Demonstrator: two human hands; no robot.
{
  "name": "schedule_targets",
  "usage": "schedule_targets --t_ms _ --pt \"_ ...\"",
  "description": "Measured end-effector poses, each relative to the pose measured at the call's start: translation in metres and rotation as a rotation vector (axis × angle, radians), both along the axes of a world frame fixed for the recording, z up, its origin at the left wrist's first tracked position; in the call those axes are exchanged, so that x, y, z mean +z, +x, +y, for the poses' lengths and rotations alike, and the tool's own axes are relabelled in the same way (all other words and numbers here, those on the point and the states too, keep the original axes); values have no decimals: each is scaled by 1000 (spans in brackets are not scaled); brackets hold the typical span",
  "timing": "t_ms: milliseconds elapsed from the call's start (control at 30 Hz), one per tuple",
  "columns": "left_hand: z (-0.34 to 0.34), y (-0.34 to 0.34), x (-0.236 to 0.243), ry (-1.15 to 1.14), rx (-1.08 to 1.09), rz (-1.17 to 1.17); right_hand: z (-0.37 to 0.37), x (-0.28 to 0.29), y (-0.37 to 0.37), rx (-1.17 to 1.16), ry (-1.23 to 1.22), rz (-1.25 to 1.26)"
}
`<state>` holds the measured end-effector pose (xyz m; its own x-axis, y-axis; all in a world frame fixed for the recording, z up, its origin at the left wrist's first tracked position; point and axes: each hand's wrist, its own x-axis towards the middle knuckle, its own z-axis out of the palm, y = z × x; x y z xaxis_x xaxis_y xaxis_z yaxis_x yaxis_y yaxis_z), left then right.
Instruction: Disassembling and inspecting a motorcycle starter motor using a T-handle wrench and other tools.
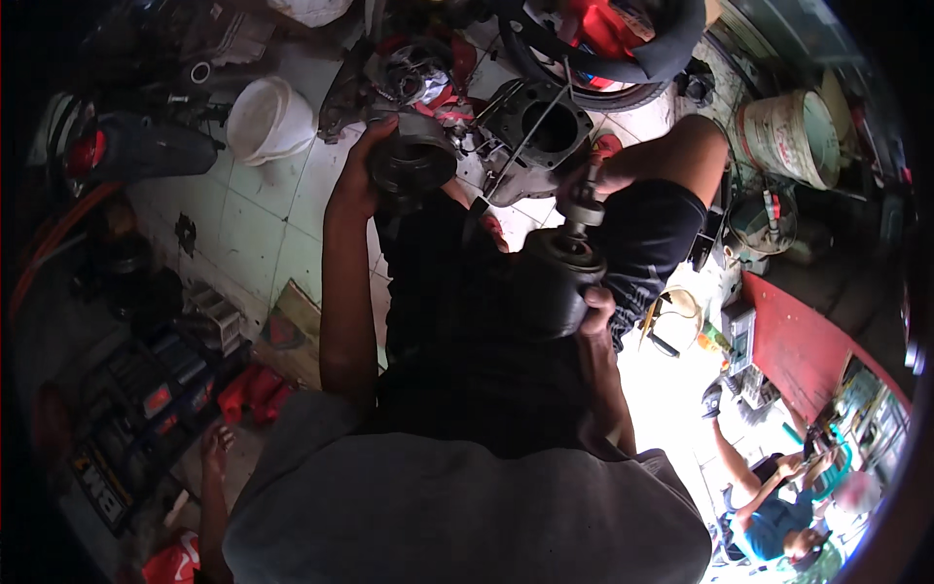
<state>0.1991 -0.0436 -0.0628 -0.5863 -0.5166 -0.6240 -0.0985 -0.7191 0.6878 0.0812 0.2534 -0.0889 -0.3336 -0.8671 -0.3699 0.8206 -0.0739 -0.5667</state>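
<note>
Shirt: grey fabric (467,506) fills the lower edge nearest my camera; both forearms rise out of it.
Right hand: my right hand (595,310) wraps the rim of a dark cylindrical part (559,282), fingers pressed around its side. I judge the hold firm, though shadow hides the fingertips.
Shaft: a short stepped shaft (581,209) stands out of the top of the dark cylindrical part, pointing toward the engine. I cannot tell whether it is seated or loose.
Lap: dark shorts (467,311) and a bent knee (681,146) lie under and beside the part, so it is carried above the lap, not resting on the floor.
Left hand: my left hand (365,170) grips a round dark housing (413,161) from its left side, thumb and fingers curled on the rim.
Engine: an opened engine case (540,127) with a wide bore sits on the tiled floor (263,224), just right of the round dark housing.
Technique: I judge it best to keep the shaft in line with the bore, steady the housing with the left hand, and avoid tilting the heavy part.
Surroundings: a white bucket (268,119) at upper left, a tyre (603,78) beyond the engine, a paint pail (790,136) at right.
Bystander: another person (778,506) sits at lower right, well apart.
</note>
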Motion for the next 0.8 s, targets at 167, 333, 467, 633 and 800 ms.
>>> schedule_targets --t_ms 167,333,467,633,800 --pt "4 14 -9 46 20 74 -6 4 2 41 -256 -269" --pt "6 14 -24 150 -16 150 -12 4 -3 -9 -360 -211" --pt "15 -1 -34 211 37 216 -13 4 -6 -58 -359 -226" --pt "29 -17 -34 391 -36 540 -19 7 -4 -29 -409 -355" --pt "44 -28 -29 552 28 554 -18 2 -4 77 -422 -441"
